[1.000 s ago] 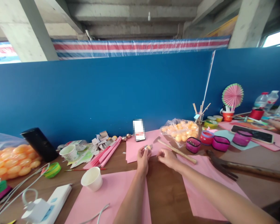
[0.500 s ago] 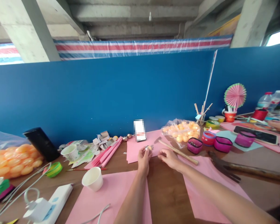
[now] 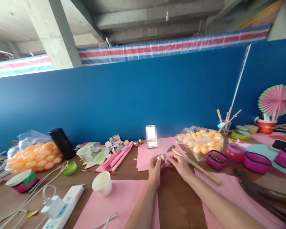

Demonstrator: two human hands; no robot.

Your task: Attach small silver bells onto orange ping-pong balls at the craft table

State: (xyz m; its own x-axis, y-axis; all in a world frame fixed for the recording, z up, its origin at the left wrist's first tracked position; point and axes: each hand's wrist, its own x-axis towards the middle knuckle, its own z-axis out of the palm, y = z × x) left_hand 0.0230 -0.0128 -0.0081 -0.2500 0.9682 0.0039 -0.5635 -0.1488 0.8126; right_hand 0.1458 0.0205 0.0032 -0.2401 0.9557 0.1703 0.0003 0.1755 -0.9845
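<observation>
My left hand (image 3: 154, 170) is closed around a small rounded piece, silvery and yellowish (image 3: 161, 157), held up between thumb and fingers above the table. Its exact kind is too small to make out. Close by on the right, my right hand (image 3: 180, 166) has its thumb and fingertips pinched together beside that piece; whatever they hold, if anything, I cannot make out. Pink paper sheets (image 3: 144, 160) lie just behind both hands. A hammer with a wooden handle (image 3: 202, 170) rests directly beyond and right of my right hand.
Bags of orange balls stand left (image 3: 35, 157) and right (image 3: 201, 141). A white cup (image 3: 102, 183) sits on pink paper at front left, near a power strip (image 3: 69, 206). Purple containers (image 3: 256, 163) and a dark claw tool (image 3: 255, 190) lie right. A phone (image 3: 152, 136) leans at the back.
The view has swung left, so everything appears further right. My right hand has come in closer to my left hand and the small piece.
</observation>
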